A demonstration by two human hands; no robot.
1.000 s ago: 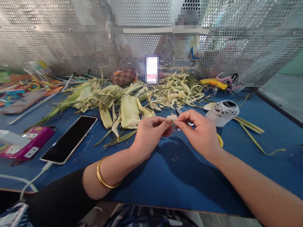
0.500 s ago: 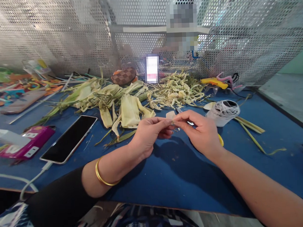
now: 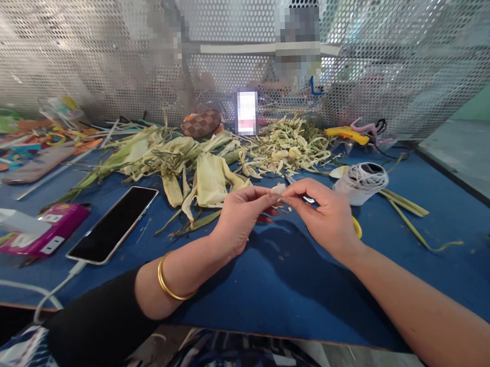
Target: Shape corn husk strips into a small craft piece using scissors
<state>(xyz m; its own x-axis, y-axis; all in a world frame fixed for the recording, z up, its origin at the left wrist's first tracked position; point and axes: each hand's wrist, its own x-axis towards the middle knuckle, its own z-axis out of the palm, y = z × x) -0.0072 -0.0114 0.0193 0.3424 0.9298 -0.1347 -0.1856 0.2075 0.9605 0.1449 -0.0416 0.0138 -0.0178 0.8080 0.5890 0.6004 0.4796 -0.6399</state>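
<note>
Both hands pinch a small pale piece (image 3: 278, 189), held above the blue counter (image 3: 273, 311) to the left of the thread spool (image 3: 364, 180). Left hand (image 3: 242, 218): thumb and forefinger pressed together on the piece, the remaining fingers curled beneath. Right hand (image 3: 326, 213): between the piece and the spool, thumb and forefinger brought together at the piece's right edge; the exact contact is too small to resolve. A yellow curved part (image 3: 358, 229), partly covered by the right hand, lies on the near side of the spool. Cut stalks (image 3: 406, 204) extend to the right of the spool and toward the wearer. Beyond the spool lies a yellow-handled tool (image 3: 348, 135); beyond it and to the left, a heap of shredded husk (image 3: 288, 150). Broad husk leaves (image 3: 210, 179) lie farther left of the spool, with a dark-screened phone (image 3: 113, 225) and a magenta socket block (image 3: 45, 228) farther left again.
</note>
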